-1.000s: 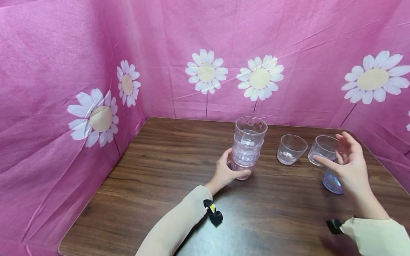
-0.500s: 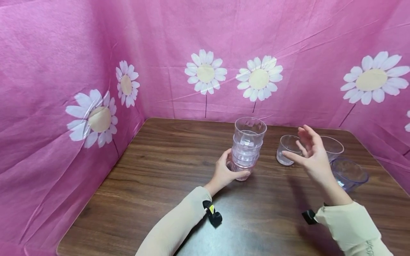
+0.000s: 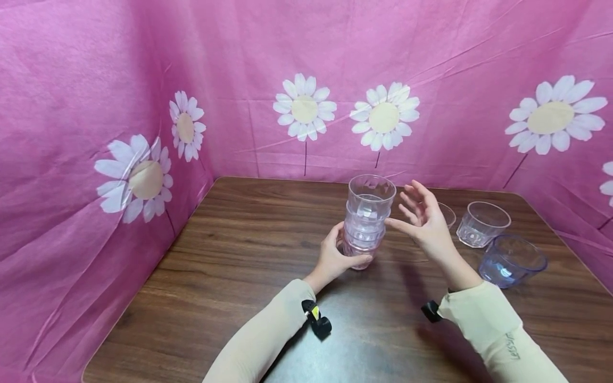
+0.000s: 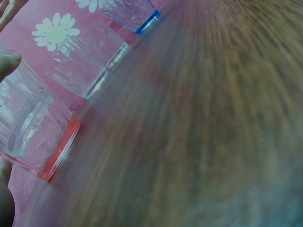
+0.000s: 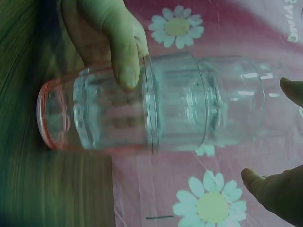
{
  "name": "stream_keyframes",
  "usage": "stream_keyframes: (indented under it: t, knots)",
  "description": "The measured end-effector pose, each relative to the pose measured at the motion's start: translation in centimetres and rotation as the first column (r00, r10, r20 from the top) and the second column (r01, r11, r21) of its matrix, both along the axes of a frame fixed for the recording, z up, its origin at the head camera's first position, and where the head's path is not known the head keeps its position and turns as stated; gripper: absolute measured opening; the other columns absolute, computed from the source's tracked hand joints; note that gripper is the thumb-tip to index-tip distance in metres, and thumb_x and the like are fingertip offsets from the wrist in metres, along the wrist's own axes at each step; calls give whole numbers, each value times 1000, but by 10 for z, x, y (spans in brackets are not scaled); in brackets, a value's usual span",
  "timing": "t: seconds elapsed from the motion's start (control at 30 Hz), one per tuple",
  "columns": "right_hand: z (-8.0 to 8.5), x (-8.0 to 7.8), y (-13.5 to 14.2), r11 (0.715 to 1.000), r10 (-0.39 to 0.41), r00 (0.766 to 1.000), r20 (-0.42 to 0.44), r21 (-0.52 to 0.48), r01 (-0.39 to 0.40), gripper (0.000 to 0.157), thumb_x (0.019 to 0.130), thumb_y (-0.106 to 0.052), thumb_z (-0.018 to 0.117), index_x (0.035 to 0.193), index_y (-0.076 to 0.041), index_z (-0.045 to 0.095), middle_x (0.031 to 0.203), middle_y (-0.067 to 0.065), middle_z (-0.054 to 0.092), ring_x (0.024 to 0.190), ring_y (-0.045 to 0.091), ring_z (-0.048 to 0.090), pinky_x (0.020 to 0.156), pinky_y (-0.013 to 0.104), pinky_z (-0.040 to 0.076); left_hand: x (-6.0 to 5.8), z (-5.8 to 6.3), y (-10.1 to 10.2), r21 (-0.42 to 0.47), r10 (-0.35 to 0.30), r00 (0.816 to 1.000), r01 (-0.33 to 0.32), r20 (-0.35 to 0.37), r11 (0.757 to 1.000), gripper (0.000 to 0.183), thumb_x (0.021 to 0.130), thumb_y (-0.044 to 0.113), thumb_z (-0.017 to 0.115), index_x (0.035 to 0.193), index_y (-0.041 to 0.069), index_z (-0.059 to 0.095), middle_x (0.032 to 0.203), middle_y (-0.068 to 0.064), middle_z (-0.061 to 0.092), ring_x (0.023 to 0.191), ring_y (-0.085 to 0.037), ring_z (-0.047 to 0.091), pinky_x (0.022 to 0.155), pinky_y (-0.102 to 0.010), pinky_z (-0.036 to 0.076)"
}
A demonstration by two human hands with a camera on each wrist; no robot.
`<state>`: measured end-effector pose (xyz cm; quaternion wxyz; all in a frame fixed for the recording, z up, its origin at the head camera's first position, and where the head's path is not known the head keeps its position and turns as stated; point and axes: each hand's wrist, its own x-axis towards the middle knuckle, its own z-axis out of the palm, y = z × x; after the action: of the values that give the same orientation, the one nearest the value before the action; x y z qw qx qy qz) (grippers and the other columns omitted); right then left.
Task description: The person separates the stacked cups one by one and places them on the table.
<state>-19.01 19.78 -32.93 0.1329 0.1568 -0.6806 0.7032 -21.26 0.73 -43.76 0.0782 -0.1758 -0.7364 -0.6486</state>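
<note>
A tall stack of nested clear glasses stands upright on the brown table. The bottom glass has a reddish base. My left hand grips the stack low down, its thumb across the front. Just right of the stack is my right hand, raised, with thumb and fingers spread and nothing between them. The right wrist view shows its fingers near the top glass, apart from it. Partly hidden behind the right hand is a clear glass.
Farther right stand a clear faceted glass and a blue-tinted glass, both upright. The wood-grain table meets a pink cloth printed with daisies at the back and sides.
My right hand has moved left from beside the blue glass, past the clear glasses, to the stack's right side. The left hand has kept its hold on the stack.
</note>
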Motion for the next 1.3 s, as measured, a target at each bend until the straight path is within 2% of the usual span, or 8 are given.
stream_keyframes:
  t: [0.07, 0.13, 0.3, 0.5, 0.63, 1.03, 1.13, 1.3]
  knots:
    - [0, -3, -5, 1000, 15, 1000, -10, -8, -15, 92, 74, 27, 63, 151, 3, 21, 137, 1, 38, 133, 19, 41, 108, 23, 38, -7, -11, 2, 3, 3, 1000, -3, -3, 1000, 86, 64, -1, 92, 138, 0, 48, 124, -16, 62, 112, -28, 62, 99, -39, 49]
    - [1, -6, -10, 1000, 27, 1000, -17, -15, -27, 92, 73, 28, 63, 151, 4, 20, 136, 1, 39, 130, 17, 42, 108, 23, 39, -8, -13, 2, 3, 6, 1000, -6, -6, 1000, 86, 64, 2, 93, 138, 3, 49, 124, -13, 63, 112, -26, 62, 99, -36, 50]
    - [4, -12, -20, 1000, 20, 1000, -5, -5, -20, 93, 73, 26, 64, 152, 6, 18, 137, 3, 39, 131, 19, 42, 110, 24, 37, -8, -14, 0, -6, 8, 1000, -8, -21, 1000, 85, 65, 8, 94, 138, 5, 50, 124, -10, 63, 112, -21, 62, 98, -30, 49]
    - [8, -17, -27, 1000, 23, 999, 37, 0, -23, 95, 73, 24, 65, 153, 6, 17, 151, 22, 32, 142, 31, 31, 116, 28, 28, -7, -14, -1, -13, 1, 999, -2, -36, 1000, 84, 65, 8, 93, 137, 3, 50, 122, -11, 63, 111, -21, 62, 97, -29, 50]
    - [11, -20, -28, 999, 42, 998, 53, 6, -42, 95, 73, 24, 66, 152, 7, 17, 153, 28, 31, 142, 33, 33, 117, 29, 27, -8, -14, -1, -4, -8, 999, 8, -43, 1000, 84, 65, 6, 93, 137, 2, 50, 121, -12, 63, 111, -21, 63, 97, -29, 50]
    - [10, -25, -28, 999, 43, 999, 4, 28, -43, 85, 71, 22, 72, 146, 1, 40, 142, 18, 51, 127, 15, 53, 111, 27, 36, -8, -13, 0, -19, 12, 1000, -12, -25, 1000, 86, 64, 5, 93, 138, 3, 49, 122, -11, 63, 107, -22, 62, 94, -31, 52]
    - [9, -25, -28, 999, 42, 999, -6, -1, -42, 84, 70, 22, 73, 145, 1, 43, 139, 13, 55, 124, 13, 55, 110, 26, 38, -6, -9, 1, -27, 19, 999, -19, -26, 999, 86, 64, 1, 92, 138, 0, 48, 121, -15, 63, 106, -25, 63, 93, -33, 52]
    - [8, -25, -28, 999, 42, 999, -22, -30, -42, 83, 69, 23, 73, 144, 1, 46, 135, 10, 59, 121, 12, 57, 107, 25, 40, 10, 15, -3, -20, 11, 1000, -11, -16, 1000, 80, 65, -4, 89, 135, -4, 49, 119, -18, 63, 105, -26, 63, 93, -33, 52]
